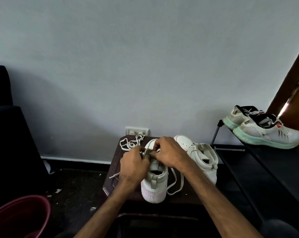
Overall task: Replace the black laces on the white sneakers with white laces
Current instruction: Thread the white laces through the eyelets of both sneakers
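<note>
Beneath your hands sits the dark desk (114, 162), and well off to the right of them a black shoe rack (258, 162) carries a pair of white trainers with mint soles (269, 133). Down to the left of your left forearm is the rim of a maroon bucket (20, 215). On the desk, the near white sneaker (155, 184) stands directly under both hands with its heel toward you, and the second white sneaker (198, 152) stands just to the right of your right hand, touching or nearly touching the first. Your left hand (134, 166) is curled closed at the sneaker's eyelet area, fingers pinching a white lace (174, 184), whose loose length loops down past the right of your right wrist and whose other end trails out left of your left wrist. Your right hand (169, 152) is also closed, fingertips pressed against the left hand's at the same spot on the lace. Beyond your left hand, toward the wall, a spare white lace (128, 143) lies tangled on the desk, in front of a wall socket (136, 131).
</note>
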Tool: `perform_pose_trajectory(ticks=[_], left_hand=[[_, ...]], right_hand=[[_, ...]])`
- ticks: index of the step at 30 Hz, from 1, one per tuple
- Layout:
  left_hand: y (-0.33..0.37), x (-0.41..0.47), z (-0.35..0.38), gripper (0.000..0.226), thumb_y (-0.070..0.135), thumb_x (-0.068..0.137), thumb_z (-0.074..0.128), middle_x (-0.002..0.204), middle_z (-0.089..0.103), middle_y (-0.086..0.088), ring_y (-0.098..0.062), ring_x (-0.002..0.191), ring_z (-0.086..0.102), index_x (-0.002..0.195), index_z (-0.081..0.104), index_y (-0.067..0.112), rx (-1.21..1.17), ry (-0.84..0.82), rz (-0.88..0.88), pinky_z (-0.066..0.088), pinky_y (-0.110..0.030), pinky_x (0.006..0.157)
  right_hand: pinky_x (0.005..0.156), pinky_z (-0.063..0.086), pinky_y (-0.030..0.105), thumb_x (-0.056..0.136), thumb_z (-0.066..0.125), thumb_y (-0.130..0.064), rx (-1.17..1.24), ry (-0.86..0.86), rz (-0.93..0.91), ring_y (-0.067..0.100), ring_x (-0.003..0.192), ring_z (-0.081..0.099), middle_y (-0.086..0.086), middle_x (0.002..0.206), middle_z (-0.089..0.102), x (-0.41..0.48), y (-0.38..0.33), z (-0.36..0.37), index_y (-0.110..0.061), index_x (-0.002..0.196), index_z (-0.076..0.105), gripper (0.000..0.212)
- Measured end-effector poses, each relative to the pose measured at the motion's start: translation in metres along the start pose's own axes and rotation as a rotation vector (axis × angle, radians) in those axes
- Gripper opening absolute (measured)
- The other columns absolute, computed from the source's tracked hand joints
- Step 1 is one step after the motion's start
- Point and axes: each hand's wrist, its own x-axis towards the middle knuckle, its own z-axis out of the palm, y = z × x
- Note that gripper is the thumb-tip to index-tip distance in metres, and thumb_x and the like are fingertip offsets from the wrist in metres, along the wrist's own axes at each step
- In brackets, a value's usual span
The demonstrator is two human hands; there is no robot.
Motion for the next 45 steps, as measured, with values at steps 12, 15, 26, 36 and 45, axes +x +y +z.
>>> perform_pose_trajectory(ticks=[12, 15, 26, 36, 45], left_hand=[[-0.004, -0.009, 0.008, 0.016, 0.022, 0.097, 0.054, 0.092, 0.071, -0.006, -0.018, 0.075, 0.070, 0.105, 0.065, 0.013, -0.383, -0.118, -0.100, 0.058, -0.036, 0.056], [-0.008, -0.007, 0.010, 0.009, 0.013, 0.096, 0.057, 0.083, 0.070, -0.010, -0.018, 0.061, 0.070, 0.099, 0.062, 0.007, -0.523, -0.122, -0.146, 0.056, -0.036, 0.043], [-0.030, -0.019, 0.019, 0.014, 0.011, 0.103, 0.042, 0.087, 0.072, -0.017, -0.026, 0.069, 0.072, 0.098, 0.050, 0.001, -1.160, -0.260, -0.519, 0.061, -0.040, 0.056], [-0.027, 0.002, 0.036, 0.022, 0.039, 0.095, 0.055, 0.081, 0.069, 0.006, -0.012, 0.078, 0.064, 0.087, 0.062, 0.020, -0.285, -0.085, 0.119, 0.051, -0.037, 0.074], [-0.028, 0.002, 0.045, 0.006, 0.032, 0.091, 0.062, 0.091, 0.063, 0.011, -0.008, 0.086, 0.059, 0.092, 0.059, 0.026, -0.332, 0.008, 0.205, 0.049, -0.037, 0.077]], right_hand=[[0.082, 0.052, 0.030, 0.082, 0.074, -0.020, 0.283, -0.040, -0.049, 0.006, 0.078, 0.065, -0.005, 0.079, 0.072, 0.006, 0.024, 0.008, -0.016, 0.078, 0.074, 0.006], [0.085, 0.054, 0.038, 0.081, 0.077, -0.018, 0.396, -0.093, -0.018, 0.008, 0.075, 0.065, 0.000, 0.078, 0.074, 0.008, 0.032, 0.003, -0.013, 0.078, 0.076, 0.006], [0.082, 0.050, 0.019, 0.079, 0.079, -0.018, 0.522, 0.153, -0.027, 0.011, 0.091, 0.064, -0.004, 0.101, 0.059, -0.013, 0.050, 0.031, -0.017, 0.083, 0.069, 0.011], [0.085, 0.050, 0.016, 0.081, 0.075, -0.007, 0.582, 0.175, -0.069, 0.008, 0.097, 0.064, -0.003, 0.107, 0.061, -0.013, 0.053, 0.034, -0.008, 0.083, 0.070, 0.006], [0.087, 0.049, 0.018, 0.079, 0.075, -0.012, 0.540, 0.190, -0.090, 0.008, 0.099, 0.064, -0.006, 0.107, 0.062, -0.012, 0.054, 0.036, -0.012, 0.084, 0.071, 0.006]])
